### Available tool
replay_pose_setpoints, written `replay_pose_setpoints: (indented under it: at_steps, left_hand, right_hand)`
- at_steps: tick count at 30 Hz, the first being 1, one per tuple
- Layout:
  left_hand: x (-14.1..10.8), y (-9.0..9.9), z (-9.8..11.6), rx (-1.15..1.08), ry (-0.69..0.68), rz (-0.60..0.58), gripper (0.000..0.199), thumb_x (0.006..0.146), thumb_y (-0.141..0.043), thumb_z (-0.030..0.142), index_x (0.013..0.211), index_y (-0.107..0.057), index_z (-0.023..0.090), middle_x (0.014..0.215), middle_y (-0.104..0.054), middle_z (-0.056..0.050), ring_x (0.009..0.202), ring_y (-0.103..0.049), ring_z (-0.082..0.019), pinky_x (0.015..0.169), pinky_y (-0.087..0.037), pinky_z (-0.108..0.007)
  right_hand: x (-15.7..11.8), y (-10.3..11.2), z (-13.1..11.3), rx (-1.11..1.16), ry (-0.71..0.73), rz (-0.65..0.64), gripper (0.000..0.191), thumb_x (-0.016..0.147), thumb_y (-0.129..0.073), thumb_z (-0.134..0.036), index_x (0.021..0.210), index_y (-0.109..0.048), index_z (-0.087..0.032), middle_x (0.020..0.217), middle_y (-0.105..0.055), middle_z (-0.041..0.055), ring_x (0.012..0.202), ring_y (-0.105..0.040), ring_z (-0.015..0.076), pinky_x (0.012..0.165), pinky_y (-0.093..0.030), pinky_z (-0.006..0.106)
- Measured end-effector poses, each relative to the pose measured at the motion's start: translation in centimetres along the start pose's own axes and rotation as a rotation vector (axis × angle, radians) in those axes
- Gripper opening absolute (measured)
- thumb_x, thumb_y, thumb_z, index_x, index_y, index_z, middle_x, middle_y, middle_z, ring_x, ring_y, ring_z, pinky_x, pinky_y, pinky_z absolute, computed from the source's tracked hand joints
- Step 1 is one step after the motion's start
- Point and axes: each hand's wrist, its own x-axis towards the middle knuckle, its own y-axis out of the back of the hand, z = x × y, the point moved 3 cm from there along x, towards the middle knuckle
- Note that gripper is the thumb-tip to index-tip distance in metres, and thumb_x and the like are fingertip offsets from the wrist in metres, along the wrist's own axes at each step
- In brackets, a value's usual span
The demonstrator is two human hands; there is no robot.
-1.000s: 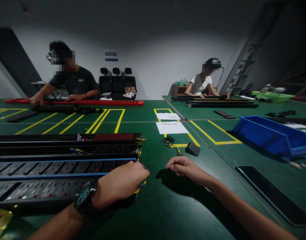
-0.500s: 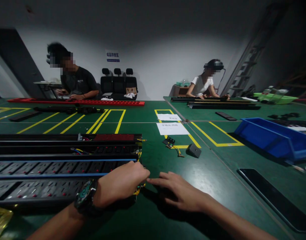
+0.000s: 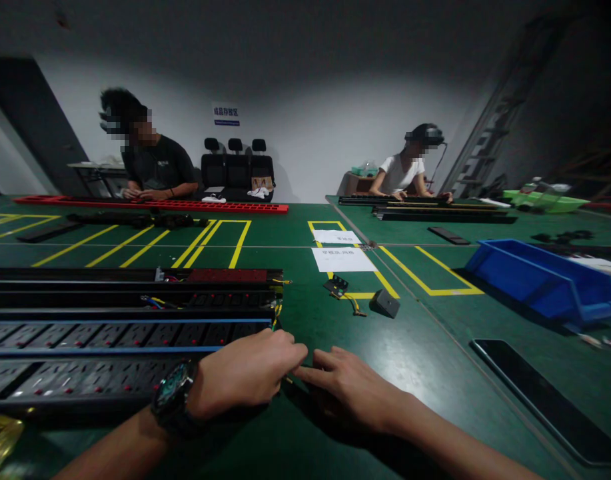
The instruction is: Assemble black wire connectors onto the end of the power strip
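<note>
My left hand, with a watch on its wrist, is closed at the right end of the nearest socket strip. Its fingers hide that strip's end. Just to the right, my right hand is also closed, with its index finger meeting the left fingertips. Something thin and dark shows between the two hands, too small to name. Behind the left hand lies a blue-edged socket strip. Yellow-green wires stick out at the strip ends.
Farther back lie a black end block, a small wired part and paper labels. A phone and a blue bin are on the right. Across the table, two people work at a red rail and black rails.
My hands have shifted slightly right and come together at the fingertips. The right fingers have curled in more. The wires seen under my left hand are now mostly hidden.
</note>
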Motion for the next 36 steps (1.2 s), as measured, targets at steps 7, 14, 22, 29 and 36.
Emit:
replay_pose_setpoints:
  at_steps: [7,14,22,29,36]
  left_hand:
    - [-0.1,0.5,0.0,-0.050,-0.024,-0.015,0.018,0.090,-0.053,0.006,0.098,-0.058,0.021,0.106,-0.069,-0.006,0.095,-0.068,-0.024,0.069,-0.045,-0.032]
    - [-0.4,1.2,-0.2,-0.057,-0.034,-0.033,0.015,0.084,-0.058,0.008,0.090,-0.060,0.021,0.095,-0.071,-0.004,0.086,-0.069,-0.023,0.066,-0.044,-0.032]
    - [-1.2,0.9,0.5,0.158,0.155,0.041,0.012,0.093,-0.063,0.022,0.095,-0.073,0.016,0.088,-0.077,-0.014,0.082,-0.076,-0.032,0.068,-0.052,-0.038]
    - [0.2,0.3,1.0,0.190,0.146,-0.044,0.025,0.093,-0.056,0.019,0.086,-0.079,0.013,0.086,-0.079,-0.020,0.080,-0.078,-0.037,0.067,-0.057,-0.043]
    - [0.6,0.4,0.6,0.178,0.124,-0.031,0.022,0.085,-0.057,0.015,0.084,-0.079,0.015,0.085,-0.080,-0.019,0.077,-0.077,-0.034,0.067,-0.058,-0.041]
  right_hand:
    - [0.0,0.1,0.1,0.008,-0.005,-0.041,0.071,0.089,-0.070,-0.021,0.157,-0.052,-0.030,0.112,-0.069,0.0103,0.085,-0.061,0.0234,0.073,-0.041,0.034]
    - [0.1,0.2,0.2,0.034,-0.029,-0.100,0.073,0.089,-0.071,-0.024,0.158,-0.050,-0.029,0.113,-0.069,0.0105,0.086,-0.060,0.0241,0.074,-0.039,0.035]
    - [-0.4,-0.5,1.4,0.194,-0.046,0.000,0.070,0.086,-0.065,-0.023,0.154,-0.052,-0.021,0.114,-0.074,0.0111,0.092,-0.064,0.0241,0.081,-0.043,0.035]
    - [-0.3,-0.4,1.8,0.246,-0.071,0.013,0.052,0.089,-0.064,-0.019,0.140,-0.062,-0.021,0.112,-0.077,0.0090,0.093,-0.068,0.0227,0.083,-0.045,0.034]
    - [-0.1,-0.2,1.7,0.270,-0.076,-0.001,0.047,0.088,-0.066,-0.018,0.135,-0.064,-0.020,0.112,-0.077,0.0095,0.096,-0.069,0.0247,0.085,-0.047,0.035]
